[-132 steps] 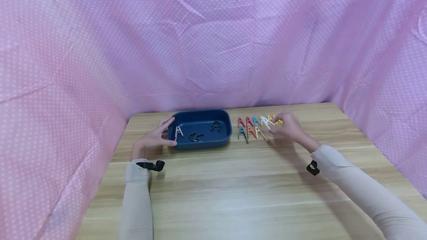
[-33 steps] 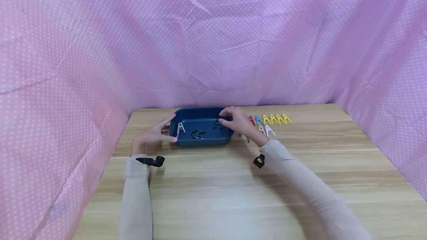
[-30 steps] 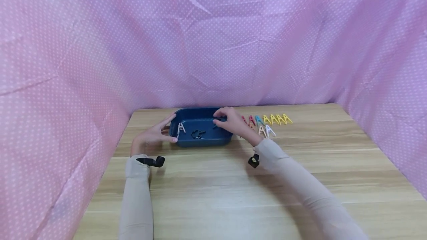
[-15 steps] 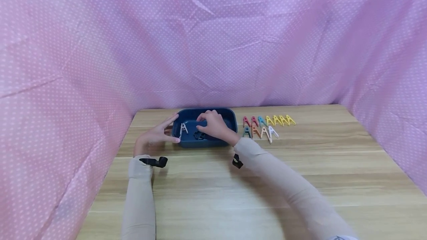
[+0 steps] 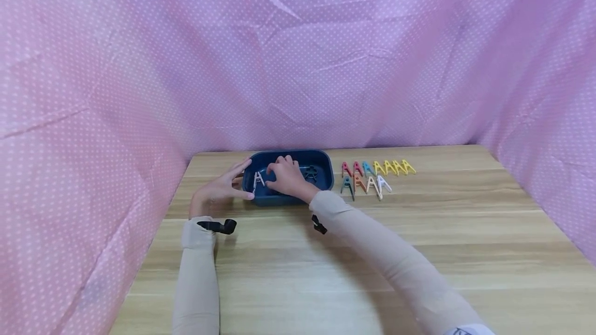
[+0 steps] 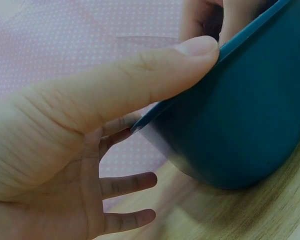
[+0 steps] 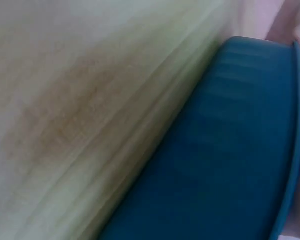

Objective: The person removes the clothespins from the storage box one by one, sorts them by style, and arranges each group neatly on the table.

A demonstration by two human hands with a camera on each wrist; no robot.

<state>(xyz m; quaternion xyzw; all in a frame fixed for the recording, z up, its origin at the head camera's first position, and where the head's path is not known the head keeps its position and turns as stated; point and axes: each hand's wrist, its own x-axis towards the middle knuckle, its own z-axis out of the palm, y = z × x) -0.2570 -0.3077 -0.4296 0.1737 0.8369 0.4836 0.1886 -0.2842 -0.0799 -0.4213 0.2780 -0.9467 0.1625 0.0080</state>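
Observation:
In the head view a dark blue tray (image 5: pixel 298 199) stands near the back of the table. My left hand (image 5: pixel 221 188) spreads thumb and forefinger over the tray's left end; the left wrist view shows the thumb (image 6: pixel 155 75) straight against the rim. Inside the tray, my right hand (image 5: pixel 289 179) reaches down with thumb and forefinger apart, just right of a pale pink clothespin (image 5: pixel 258 180). A dark green clip (image 5: pixel 311 172) lies in the tray's right part. The area under the right palm is hidden. The right wrist view shows mostly the tray's outer wall (image 7: pixel 220 140).
Right of the tray, clothespins lie in two rows. The back row has red (image 5: pixel 357 168), blue (image 5: pixel 368 168) and several yellow (image 5: pixel 388 167) ones. Dark teal (image 5: pixel 347 187), orange (image 5: pixel 359 183), peach (image 5: pixel 373 187) and white (image 5: pixel 383 184) ones form the front row. A pink dotted cloth (image 5: pixel 298 66) hangs behind.
My right hand has let go of the white clothespin, now in the front row, and moved left into the tray, past the right-hand clip to the pink clothespin. My left hand stays at the tray.

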